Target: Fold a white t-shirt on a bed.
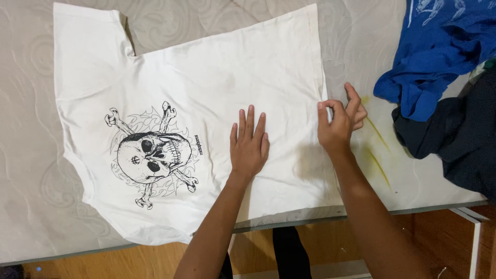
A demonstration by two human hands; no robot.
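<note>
- We have a white T-shirt (206, 77) with a skull print (152, 155) spread flat on the mattress (26, 155).
- Our left hand (249, 142) lies open, palm down, fingers spread on the shirt's lower half.
- Our right hand (338, 121) pinches the shirt's hem edge between thumb and fingertips.
- A blue garment (434, 51) and a dark garment (460, 139) lie heaped to the right, apart from the shirt.

Blue garment (439, 46), dark garment (460, 139) cut off by right edge.
</note>
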